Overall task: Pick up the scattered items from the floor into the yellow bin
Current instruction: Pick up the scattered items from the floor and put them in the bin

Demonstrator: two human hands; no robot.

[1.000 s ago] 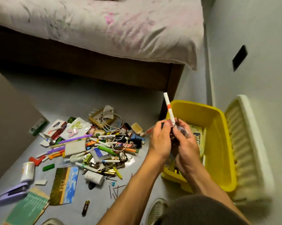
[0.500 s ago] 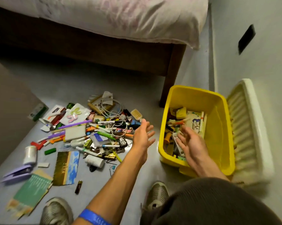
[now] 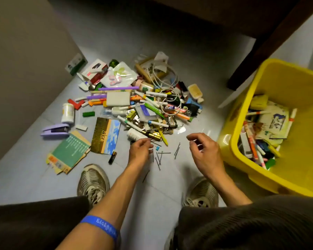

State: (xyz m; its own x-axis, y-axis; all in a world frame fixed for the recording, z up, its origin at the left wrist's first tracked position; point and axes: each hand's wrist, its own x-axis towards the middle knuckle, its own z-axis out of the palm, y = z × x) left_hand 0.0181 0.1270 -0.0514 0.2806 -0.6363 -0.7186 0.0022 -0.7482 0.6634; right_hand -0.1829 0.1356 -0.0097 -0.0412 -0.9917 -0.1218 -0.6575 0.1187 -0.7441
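Reaching low, the left hand (image 3: 140, 150) seems to pinch something small among the hairpins (image 3: 158, 157) on the floor before the pile; the right hand (image 3: 203, 150) hovers loosely curled, empty. Thin, light, slippery, they want fingertip pinches mid-length, then the yellow bin (image 3: 229, 141).

Blue wristband (image 3: 101, 227) with blurred lettering, dark brown shorts (image 3: 251, 226), worn beige sneakers (image 3: 93, 183)
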